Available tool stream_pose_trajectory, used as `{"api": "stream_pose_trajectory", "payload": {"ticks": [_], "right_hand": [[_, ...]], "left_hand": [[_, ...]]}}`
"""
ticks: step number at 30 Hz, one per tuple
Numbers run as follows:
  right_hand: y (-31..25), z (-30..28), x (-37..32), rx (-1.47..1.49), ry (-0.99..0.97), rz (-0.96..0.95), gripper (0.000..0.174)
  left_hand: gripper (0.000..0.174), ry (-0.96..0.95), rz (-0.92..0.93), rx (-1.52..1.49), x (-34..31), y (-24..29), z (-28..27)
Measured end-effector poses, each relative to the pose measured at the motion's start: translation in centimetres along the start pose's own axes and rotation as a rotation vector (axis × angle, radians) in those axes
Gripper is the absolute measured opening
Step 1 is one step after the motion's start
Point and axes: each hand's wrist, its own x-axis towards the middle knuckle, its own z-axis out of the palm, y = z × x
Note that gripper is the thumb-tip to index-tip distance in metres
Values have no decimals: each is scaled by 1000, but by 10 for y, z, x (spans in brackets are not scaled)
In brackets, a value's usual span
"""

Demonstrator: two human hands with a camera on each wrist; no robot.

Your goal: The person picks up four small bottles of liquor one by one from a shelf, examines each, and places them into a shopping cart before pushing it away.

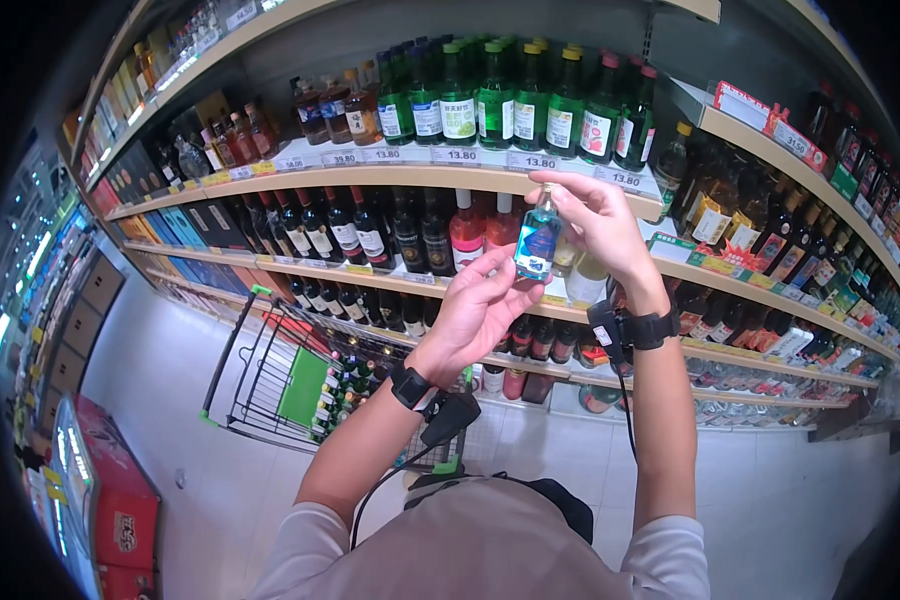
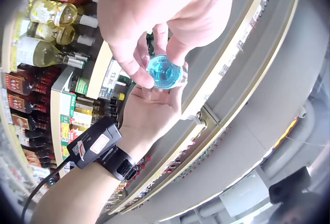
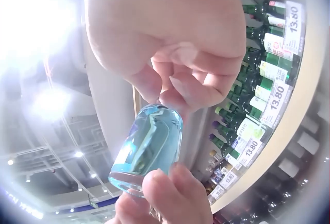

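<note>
A small bottle of clear blue liquid (image 1: 538, 243) with a blue and white label is held up before the shelves in the head view. My right hand (image 1: 598, 222) pinches it by the neck from above. Lower down, my left hand (image 1: 482, 310) grips its base between thumb and fingers. The round glass bottom of the bottle (image 2: 164, 71) faces the left wrist camera. In the right wrist view the bottle (image 3: 149, 144) is tilted, with the right fingers (image 3: 188, 87) at its top and the left fingers (image 3: 164, 185) at its bottom.
Green bottles (image 1: 495, 105) stand on the shelf behind, over price tags (image 1: 460, 156). Wine bottles (image 1: 345, 235) fill the shelf below. A shopping cart (image 1: 255, 365) with several bottles stands at the left. Another shelf (image 1: 770, 145) runs along the right.
</note>
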Motion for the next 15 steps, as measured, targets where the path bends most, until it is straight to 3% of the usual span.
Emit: {"api": "stream_pose_trajectory", "payload": {"ticks": [5, 8, 11, 15], "right_hand": [[1, 3, -2, 87, -11, 26, 24], [17, 11, 4, -18, 60, -123, 22], [21, 17, 6, -39, 77, -45, 21], [26, 25, 7, -75, 60, 3, 23]], "left_hand": [[41, -41, -14, 23, -6, -1, -4], [41, 20, 18, 42, -10, -6, -8], [40, 74, 95, 150, -13, -10, -11], [35, 68, 15, 13, -21, -7, -19]]}}
